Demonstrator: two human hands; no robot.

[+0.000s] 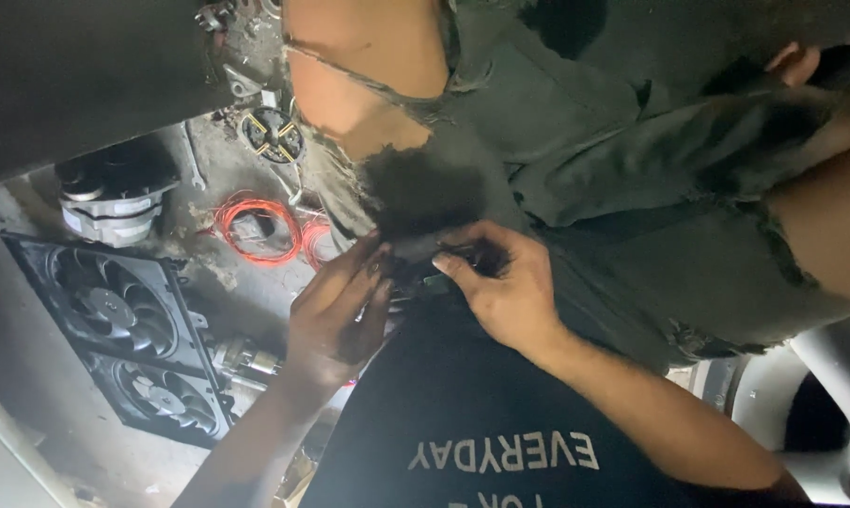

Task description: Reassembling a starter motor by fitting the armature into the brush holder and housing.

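Observation:
My right hand (508, 287) pinches a small dark part (441, 266) between thumb and fingers, just above my black shirt (463, 414). Coming in from the left, my left hand (338, 306) has its fingers stretched out, with the tips against the same part. Whether it grips the part is hidden, and the part is too dark to make out its shape. Both hands work over my lap, in front of torn dark-green trousers (632, 160) with bare skin showing through the rips.
On the dusty concrete floor at the left lie a black twin-fan radiator unit (124, 329), an alternator (115, 202), a coil of orange wire (256, 230), a round finned part (273, 134) and a spanner (192, 155). A wheel (820, 414) shows at the bottom right.

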